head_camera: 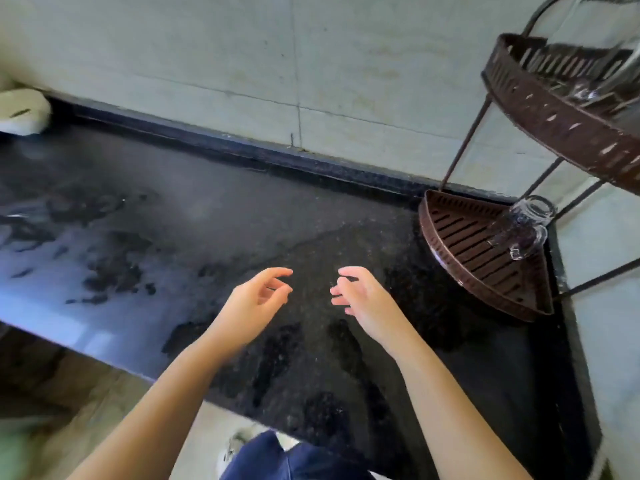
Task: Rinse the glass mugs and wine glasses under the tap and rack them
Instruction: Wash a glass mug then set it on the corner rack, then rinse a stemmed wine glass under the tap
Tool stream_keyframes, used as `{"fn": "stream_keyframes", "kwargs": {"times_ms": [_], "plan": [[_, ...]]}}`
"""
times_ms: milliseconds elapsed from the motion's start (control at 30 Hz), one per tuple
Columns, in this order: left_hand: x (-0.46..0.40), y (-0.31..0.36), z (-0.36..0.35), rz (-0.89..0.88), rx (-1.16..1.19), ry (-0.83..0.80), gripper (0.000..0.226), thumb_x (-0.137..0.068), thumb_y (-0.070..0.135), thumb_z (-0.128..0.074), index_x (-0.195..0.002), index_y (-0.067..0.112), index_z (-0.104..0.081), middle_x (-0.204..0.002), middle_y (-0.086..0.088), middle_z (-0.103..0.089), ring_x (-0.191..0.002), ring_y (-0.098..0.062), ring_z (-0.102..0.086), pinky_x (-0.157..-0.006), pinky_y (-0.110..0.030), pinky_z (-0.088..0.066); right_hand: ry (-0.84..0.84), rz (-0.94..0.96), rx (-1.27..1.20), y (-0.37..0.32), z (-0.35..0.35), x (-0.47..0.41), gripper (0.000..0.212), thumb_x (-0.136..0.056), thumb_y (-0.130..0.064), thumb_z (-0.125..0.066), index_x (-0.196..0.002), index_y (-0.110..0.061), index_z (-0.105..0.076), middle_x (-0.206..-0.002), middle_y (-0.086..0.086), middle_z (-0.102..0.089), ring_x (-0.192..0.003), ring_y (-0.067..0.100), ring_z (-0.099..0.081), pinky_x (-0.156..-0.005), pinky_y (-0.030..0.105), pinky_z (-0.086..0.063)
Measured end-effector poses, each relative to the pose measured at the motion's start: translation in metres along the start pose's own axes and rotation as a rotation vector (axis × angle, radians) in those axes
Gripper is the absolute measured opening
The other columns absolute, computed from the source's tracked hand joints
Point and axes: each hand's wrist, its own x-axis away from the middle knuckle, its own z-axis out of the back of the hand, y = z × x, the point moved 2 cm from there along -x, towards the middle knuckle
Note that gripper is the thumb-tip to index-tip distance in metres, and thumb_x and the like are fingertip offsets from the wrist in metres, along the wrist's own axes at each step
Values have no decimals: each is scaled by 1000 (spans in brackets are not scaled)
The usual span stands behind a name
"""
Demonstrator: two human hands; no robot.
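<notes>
- Left hand (254, 301): held above the dark countertop (214, 237); fingers loosely curled, gripping nothing.
- Right hand (360, 294): beside the left, apart from it; fingers relaxed and slightly bent, empty.
- Glass mug (523, 225): inverted on the lower tier (464, 237) of the brown corner rack, at its right corner; handle toward the viewer.
- Upper tier (554, 112): contains clear glassware (609, 64); type cannot be determined due to blur.
- Countertop: wet patches visible on the left; pale tiled wall (242, 57) behind.
</notes>
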Motion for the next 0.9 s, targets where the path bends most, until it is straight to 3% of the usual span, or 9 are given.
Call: {"fn": "stream_keyframes", "kwargs": {"times_ms": [100,233,400,500,600,800,900], "plan": [[59,-48,40,145,46,69,18,-95,15,-51,-107,26,-58,-99,-6,-70,-88,-16,-68,-87,-27,-51,-249,33,150,-17,-70,16,20,-98,-35,-40,-113,-27,-52,-103,-8,-66,-92,6,-66,-93,33,-49],[141,-112,88,276,82,178,15,-96,19,-52,-108,25,-59,-96,-2,-70,-86,-11,-66,-67,-6,-45,-455,94,309,-41,-164,44,22,-99,-34,-41,-114,-23,-53,-102,-5,-66,-93,11,-66,-86,30,-48],[254,-191,151,388,122,338,15,-95,26,-52,-95,41,-56,-91,7,-68,-87,-9,-66,-83,-27,-51,-595,189,447,-64,-295,88,19,-99,-31,-43,-110,-23,-55,-96,-4,-67,-94,15,-65,-88,31,-50],[320,-237,181,484,148,441,11,-96,25,-52,-102,32,-57,-94,2,-69,-87,-9,-66,-84,-28,-50,-752,247,530,-66,-380,119,11,-98,-30,-45,-96,-27,-55,-86,-11,-63,-94,20,-65,-93,42,-50],[380,-276,205,579,209,540,14,-96,25,-51,-108,27,-56,-96,4,-67,-87,-9,-66,-80,-25,-50,-908,301,641,-76,-450,152,19,-98,-31,-43,-109,-23,-56,-92,-9,-64,-97,17,-65,-95,37,-48],[457,-328,253,659,350,766,16,-97,26,-49,-109,28,-59,-98,4,-68,-88,-6,-65,-67,-17,-47,-986,374,750,-115,-558,171,24,-99,-30,-41,-116,-20,-54,-103,-2,-68,-95,12,-65,-93,31,-48],[473,-350,285,678,384,859,15,-96,26,-49,-106,30,-60,-96,4,-69,-89,-7,-65,-72,-21,-49,-1009,399,708,-135,-611,168,20,-99,-27,-41,-111,-20,-55,-101,-2,-67,-89,9,-65,-91,27,-48]]}}
